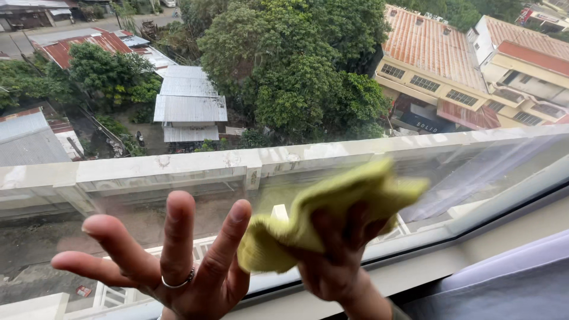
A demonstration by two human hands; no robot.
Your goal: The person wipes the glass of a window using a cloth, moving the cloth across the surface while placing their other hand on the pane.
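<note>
While the left hand (178, 266) lies flat against the window glass (148, 213) with its fingers spread wide, its grip released and holding nothing, the right hand (335, 255) is clenched on a yellow-green cloth (332, 207) just to the right of it. A ring (178, 283) sits on one finger of the left hand. The cloth is bunched in the right grip and pressed to the glass, its upper edge blurred, and it reaches up to the pale concrete ledge (195, 166) that runs outside across the window. The cloth touches the tip of the left hand's nearest finger or lies just beside it; which one cannot be told. Below the cloth runs the dark window frame (504, 222), and beneath that, at the lower right, a grey-purple fabric (510, 284). Beyond the ledge, far below, stand large green trees (296, 65), a grey metal roof (189, 101) to their left, and a yellow building (438, 71) with a rust-coloured roof to their right.
</note>
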